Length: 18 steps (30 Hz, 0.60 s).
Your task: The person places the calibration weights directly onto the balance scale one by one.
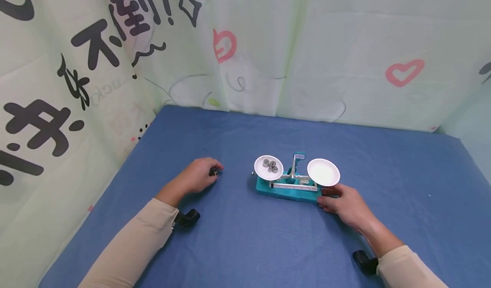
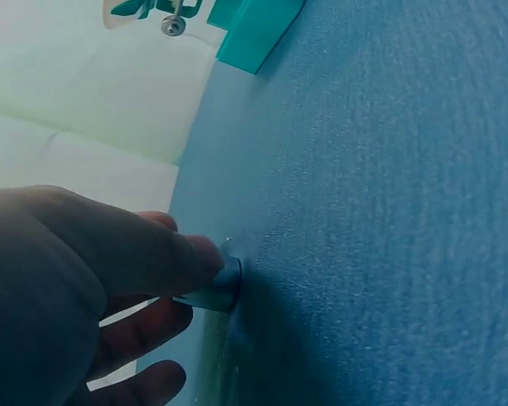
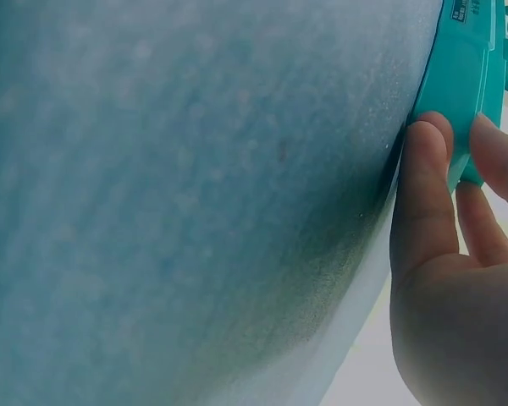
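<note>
A teal balance scale (image 1: 287, 194) stands on the blue cloth, its two white pans raised above the base. Several small metal weights (image 1: 270, 166) sit in the left pan (image 1: 261, 173), while the right pan (image 1: 323, 172) holds nothing. My right hand (image 1: 347, 207) grips the right end of the base; in the right wrist view its fingertips (image 3: 427, 144) touch the teal casing. To the left of the scale, my left hand (image 1: 197, 177) pinches a small metal cylinder weight (image 2: 224, 288) at the cloth's surface. The fingers partly cover that weight.
Blue cloth (image 1: 245, 245) covers the table. A pale printed curtain (image 1: 337, 45) with black characters and pink hearts hangs along the back and left sides. Dark wrist devices (image 1: 188, 218) show at both sleeves.
</note>
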Tool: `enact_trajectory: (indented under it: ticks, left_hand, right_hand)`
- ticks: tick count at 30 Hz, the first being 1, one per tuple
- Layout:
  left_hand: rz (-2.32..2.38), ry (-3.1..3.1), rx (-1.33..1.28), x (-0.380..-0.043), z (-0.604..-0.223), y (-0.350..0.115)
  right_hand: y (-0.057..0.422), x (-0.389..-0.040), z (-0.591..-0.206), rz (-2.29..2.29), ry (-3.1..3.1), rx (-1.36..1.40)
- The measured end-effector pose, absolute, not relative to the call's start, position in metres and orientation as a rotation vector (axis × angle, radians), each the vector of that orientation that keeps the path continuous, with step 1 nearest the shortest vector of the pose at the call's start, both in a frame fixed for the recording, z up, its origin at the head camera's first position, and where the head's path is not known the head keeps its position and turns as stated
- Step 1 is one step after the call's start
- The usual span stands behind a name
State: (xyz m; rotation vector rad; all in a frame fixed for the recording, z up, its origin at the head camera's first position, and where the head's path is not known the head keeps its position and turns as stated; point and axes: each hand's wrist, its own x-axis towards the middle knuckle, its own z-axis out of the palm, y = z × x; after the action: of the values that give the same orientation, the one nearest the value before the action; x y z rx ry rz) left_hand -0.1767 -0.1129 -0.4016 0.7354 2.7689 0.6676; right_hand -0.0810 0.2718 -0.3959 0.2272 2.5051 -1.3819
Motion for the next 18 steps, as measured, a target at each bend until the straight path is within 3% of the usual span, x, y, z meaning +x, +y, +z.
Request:
enact_trajectory:
  ticks: [18]
  left_hand:
    - [0.718, 2.767, 0.756, -0.172, -0.38, -0.091]
  right_hand:
    - [0.271, -0.081, -0.395, -1.392, 2.499, 0.245]
